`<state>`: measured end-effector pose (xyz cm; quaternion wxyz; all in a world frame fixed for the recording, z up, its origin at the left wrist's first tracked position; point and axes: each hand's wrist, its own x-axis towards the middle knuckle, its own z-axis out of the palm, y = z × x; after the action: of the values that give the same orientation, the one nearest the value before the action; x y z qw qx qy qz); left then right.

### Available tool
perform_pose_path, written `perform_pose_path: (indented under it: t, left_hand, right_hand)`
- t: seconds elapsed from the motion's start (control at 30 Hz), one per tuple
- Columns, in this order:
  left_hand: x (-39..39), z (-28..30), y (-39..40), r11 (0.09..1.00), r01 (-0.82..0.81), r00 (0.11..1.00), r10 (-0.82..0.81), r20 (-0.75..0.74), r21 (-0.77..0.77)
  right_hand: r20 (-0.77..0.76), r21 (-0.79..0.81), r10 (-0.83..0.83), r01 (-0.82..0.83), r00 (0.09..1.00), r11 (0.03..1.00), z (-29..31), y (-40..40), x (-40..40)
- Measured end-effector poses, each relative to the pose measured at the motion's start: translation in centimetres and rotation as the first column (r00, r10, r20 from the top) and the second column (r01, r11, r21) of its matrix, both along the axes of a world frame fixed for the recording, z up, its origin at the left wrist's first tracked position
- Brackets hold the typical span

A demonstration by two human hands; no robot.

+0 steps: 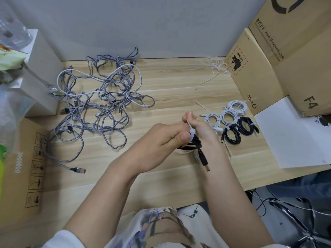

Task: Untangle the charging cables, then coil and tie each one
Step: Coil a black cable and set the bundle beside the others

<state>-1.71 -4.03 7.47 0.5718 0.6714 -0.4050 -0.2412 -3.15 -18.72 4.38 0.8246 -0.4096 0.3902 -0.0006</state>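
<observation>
1. Cardboard boxes (265, 68) are seen stacked at the right rear of the wooden table (179, 83); they are closed, so their contents cannot be told.
2. A flat cardboard box (26, 167) is seen at the left edge, with a pale box (41, 72) behind it and plastic bags (10, 42) on and beside that.
3. A sheet of white paper (290, 136) is laid at the right, in front of the boxes.
4. The tangle of grey braided and white cables (100, 102) is spread over the left half of the table, well apart from the hands.
5. Five tied coils, three white (227, 115) and two black (240, 129), are set in a cluster beside the paper.
6. Loose white cable ties (217, 68) are scattered near the rear boxes.
7. A coiled black cable (195, 144) is held above the table's middle; its barrel plug (204, 161) hangs downward.
8. The left hand (161, 142) is curled around the coil, thumb pressed beside the white cable tie (190, 130).
9. The right hand (198, 125) is raised just behind; the tie's tail is pinched between its fingertips.
</observation>
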Motion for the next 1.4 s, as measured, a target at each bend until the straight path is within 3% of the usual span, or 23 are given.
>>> perform_pose_path:
  t: [0.13,0.27,0.37,0.53,0.6,0.67,0.93,1.13,1.4]
  left_hand:
    - [-0.3,-0.5,-0.1,0.999,0.003,0.999,-0.001,-0.048,0.035]
    - [-0.2,-0.3,-0.3,0.995,-0.059,0.998,0.062,-0.030,0.083]
    - [0.2,-0.6,0.0,0.984,-0.129,0.990,0.135,-0.043,0.125]
    - [0.6,-2.2,0.5,0.929,-0.157,0.985,0.174,-0.021,0.335]
    - [0.7,-3.0,0.4,0.892,-0.217,0.972,0.237,-0.001,0.397]
    - [0.8,-3.5,0.2,0.883,-0.285,0.948,0.316,-0.025,0.372]
    - [0.3,-2.5,-0.5,0.893,-0.384,0.919,0.395,-0.001,0.234]
    - [0.7,-2.4,-0.3,0.863,-0.420,0.900,0.436,0.004,0.281]
    - [0.6,-2.3,-0.8,0.819,-0.454,0.891,0.428,0.153,0.352]
  right_hand:
    - [0.007,-0.061,-0.082,0.082,0.997,0.995,-0.6,0.3,0.9]
    - [0.053,0.148,-0.196,0.187,0.979,0.971,-0.6,0.0,1.5]
    - [0.132,0.244,-0.060,0.026,0.989,0.970,0.6,0.1,0.9]
    - [0.290,-0.114,0.253,-0.229,0.923,0.967,3.3,0.8,-0.6]
    - [0.296,-0.280,0.332,-0.251,0.896,0.927,3.8,1.0,-0.8]
    - [0.311,-0.348,0.344,-0.231,0.886,0.909,4.0,1.6,-1.1]
    - [0.420,-0.324,0.220,-0.081,0.880,0.943,4.0,3.9,-1.1]
    - [0.490,-0.264,0.212,-0.088,0.846,0.960,4.3,4.0,-1.7]
    - [0.464,-0.284,0.207,-0.077,0.861,0.956,4.4,4.4,-2.4]
